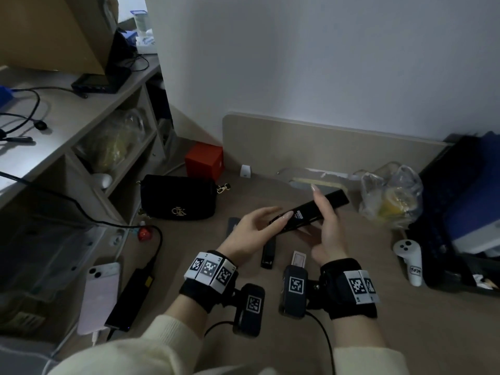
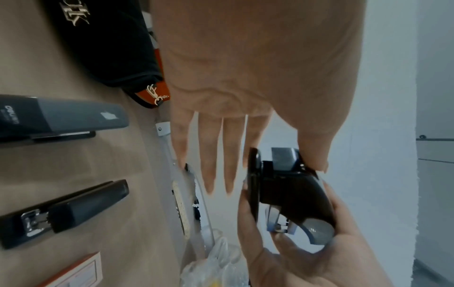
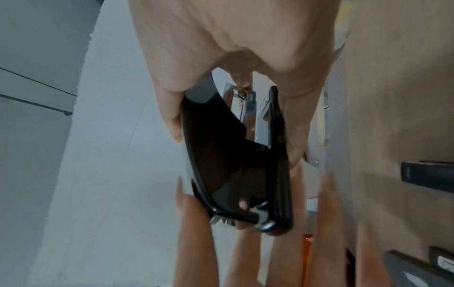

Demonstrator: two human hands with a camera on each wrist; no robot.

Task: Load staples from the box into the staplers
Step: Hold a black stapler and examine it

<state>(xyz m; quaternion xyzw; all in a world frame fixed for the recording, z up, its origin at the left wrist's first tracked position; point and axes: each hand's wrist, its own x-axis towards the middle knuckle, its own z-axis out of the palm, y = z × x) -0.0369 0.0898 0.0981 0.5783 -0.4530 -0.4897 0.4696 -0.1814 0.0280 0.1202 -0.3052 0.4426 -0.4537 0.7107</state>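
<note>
I have the black stapler (image 1: 305, 215) up off the desk (image 1: 351, 307), my right hand (image 1: 328, 234) wrapped round its front end, thumb on the top cover and fingers under the base. My left hand (image 1: 253, 232) pinches the hinge end, thumb and forefinger, the other fingers straight. Next, I think, comes swinging the cover up (steady the base first, or the whole thing twists). The staple box (image 1: 299, 259) lies below my wrists, near two more staplers (image 2: 61, 209).
</note>
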